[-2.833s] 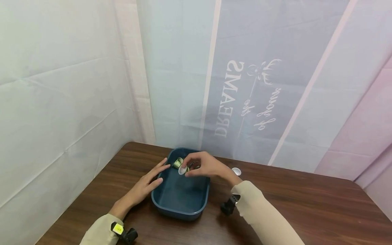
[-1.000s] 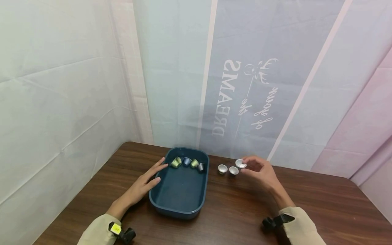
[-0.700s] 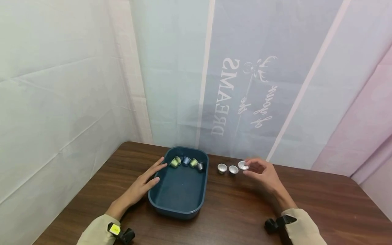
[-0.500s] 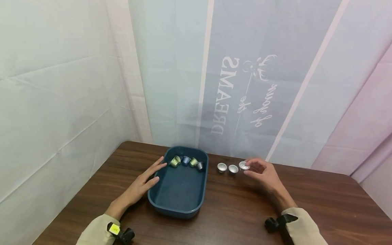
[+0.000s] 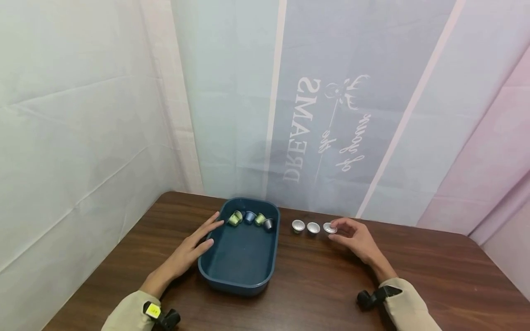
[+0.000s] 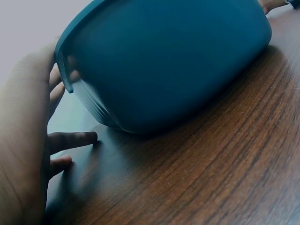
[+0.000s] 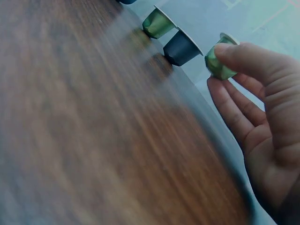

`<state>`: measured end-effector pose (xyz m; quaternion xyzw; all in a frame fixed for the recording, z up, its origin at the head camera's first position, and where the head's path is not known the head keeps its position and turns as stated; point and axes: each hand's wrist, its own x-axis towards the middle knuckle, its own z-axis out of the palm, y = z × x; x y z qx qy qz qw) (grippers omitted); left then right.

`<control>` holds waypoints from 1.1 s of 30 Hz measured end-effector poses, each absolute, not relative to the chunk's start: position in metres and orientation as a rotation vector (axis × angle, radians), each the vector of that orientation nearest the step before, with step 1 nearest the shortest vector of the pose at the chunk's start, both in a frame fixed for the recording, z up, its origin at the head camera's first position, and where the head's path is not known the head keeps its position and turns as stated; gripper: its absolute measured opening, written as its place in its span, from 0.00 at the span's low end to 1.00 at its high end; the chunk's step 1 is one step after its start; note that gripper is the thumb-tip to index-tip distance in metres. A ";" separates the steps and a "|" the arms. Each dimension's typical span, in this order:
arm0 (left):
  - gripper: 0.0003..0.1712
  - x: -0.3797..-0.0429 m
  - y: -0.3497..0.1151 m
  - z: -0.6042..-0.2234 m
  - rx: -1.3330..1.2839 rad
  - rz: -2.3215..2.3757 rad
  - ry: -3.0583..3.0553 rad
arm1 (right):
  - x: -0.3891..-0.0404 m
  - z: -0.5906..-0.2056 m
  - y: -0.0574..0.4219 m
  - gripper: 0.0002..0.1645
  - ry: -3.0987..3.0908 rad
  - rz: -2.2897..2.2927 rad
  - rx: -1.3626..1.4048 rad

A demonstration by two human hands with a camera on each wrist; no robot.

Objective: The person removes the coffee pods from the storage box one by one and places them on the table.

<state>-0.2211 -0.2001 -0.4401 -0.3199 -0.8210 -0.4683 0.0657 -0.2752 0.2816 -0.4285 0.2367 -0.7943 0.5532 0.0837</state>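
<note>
In the head view my right hand pinches a silver-topped coffee capsule at the right end of a short row on the table. The right wrist view shows this capsule's green body between thumb and fingers. Beside it stand a dark capsule and another green capsule, lids up. My left hand lies with fingers extended at the left rim of a blue plastic bin. Inside the bin, green capsules, a blue capsule and a dark capsule lie by the far wall.
The brown wooden table has its back edge just behind the capsule row. Hanging fabric with mirrored lettering stands behind the table, and pale fabric closes the left side.
From inside the bin, my right hand has carried a capsule right and lowered it to the end of the row. My left hand has stayed at the bin's rim.
</note>
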 end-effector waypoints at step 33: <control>0.29 -0.222 -0.199 -0.441 -0.985 -1.427 -2.425 | -0.273 -0.424 0.279 0.14 -2.521 1.376 0.738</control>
